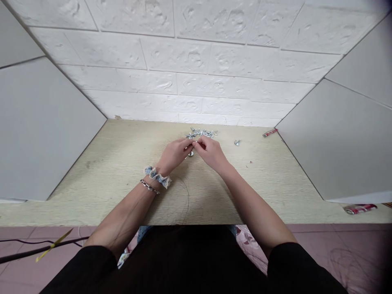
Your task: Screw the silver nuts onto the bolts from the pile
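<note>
My left hand (177,154) and my right hand (210,151) meet fingertip to fingertip over the middle of the wooden tabletop (122,163). Both are pinched closed around something at the join, too small and too covered by fingers to name. Just below the fingertips, a small round-headed metal piece (190,154) sits against or under the left fingers; whether it is held cannot be made out. Beyond the hands lies a loose pile of silvery screws and small metal fittings (203,132). A scrunchie (157,177) and a chain bracelet (149,187) circle my left wrist.
A small metal fitting (237,143) lies apart, right of the pile. One red cylinder (270,132) rests at the back right, another (360,209) near the front right edge. White panels (49,130) flank the tabletop, and a white brick-patterned wall (190,85) closes the back.
</note>
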A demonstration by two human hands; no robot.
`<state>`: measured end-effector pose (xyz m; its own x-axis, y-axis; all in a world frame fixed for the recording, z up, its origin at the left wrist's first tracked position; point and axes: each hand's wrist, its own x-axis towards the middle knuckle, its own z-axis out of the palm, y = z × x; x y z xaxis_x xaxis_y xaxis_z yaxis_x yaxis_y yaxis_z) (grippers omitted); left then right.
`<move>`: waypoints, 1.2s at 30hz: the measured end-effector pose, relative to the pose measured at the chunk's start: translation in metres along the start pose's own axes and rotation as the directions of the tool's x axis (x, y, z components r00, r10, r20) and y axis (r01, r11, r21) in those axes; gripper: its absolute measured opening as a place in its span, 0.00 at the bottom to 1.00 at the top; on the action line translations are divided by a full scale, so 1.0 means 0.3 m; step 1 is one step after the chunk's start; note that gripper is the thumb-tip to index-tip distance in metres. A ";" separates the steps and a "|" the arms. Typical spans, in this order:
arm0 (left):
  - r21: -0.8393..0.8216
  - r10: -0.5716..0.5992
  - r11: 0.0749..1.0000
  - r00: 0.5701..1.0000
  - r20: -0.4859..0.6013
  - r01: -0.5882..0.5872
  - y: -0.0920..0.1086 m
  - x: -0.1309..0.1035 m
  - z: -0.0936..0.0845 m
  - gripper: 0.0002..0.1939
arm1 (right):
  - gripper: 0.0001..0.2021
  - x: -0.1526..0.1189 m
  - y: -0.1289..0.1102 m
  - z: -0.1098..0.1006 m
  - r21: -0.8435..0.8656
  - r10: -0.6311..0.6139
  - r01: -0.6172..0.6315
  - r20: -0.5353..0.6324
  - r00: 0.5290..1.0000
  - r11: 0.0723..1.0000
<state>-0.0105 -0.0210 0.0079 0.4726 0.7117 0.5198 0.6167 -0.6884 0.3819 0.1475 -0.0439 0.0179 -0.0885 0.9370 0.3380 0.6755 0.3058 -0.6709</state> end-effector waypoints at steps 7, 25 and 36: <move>0.011 -0.024 1.000 1.000 -0.019 0.024 -0.008 0.001 0.000 0.12 | 0.06 0.007 0.013 0.006 0.037 -0.135 0.136 -0.028 0.990 0.990; -0.006 -0.029 1.000 0.999 -0.017 0.029 -0.014 0.001 0.008 0.13 | 0.08 0.010 0.029 -0.002 0.017 -0.150 0.150 -0.029 0.988 0.989; 0.007 0.001 1.000 1.000 -0.002 -0.001 0.003 0.000 0.006 0.13 | 0.20 0.004 0.010 -0.019 -0.162 -0.107 0.110 0.029 0.994 0.981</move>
<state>-0.0088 -0.0213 0.0067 0.4718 0.7106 0.5219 0.6203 -0.6882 0.3764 0.1537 -0.0428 0.0199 -0.1810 0.9034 0.3886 0.7714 0.3755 -0.5137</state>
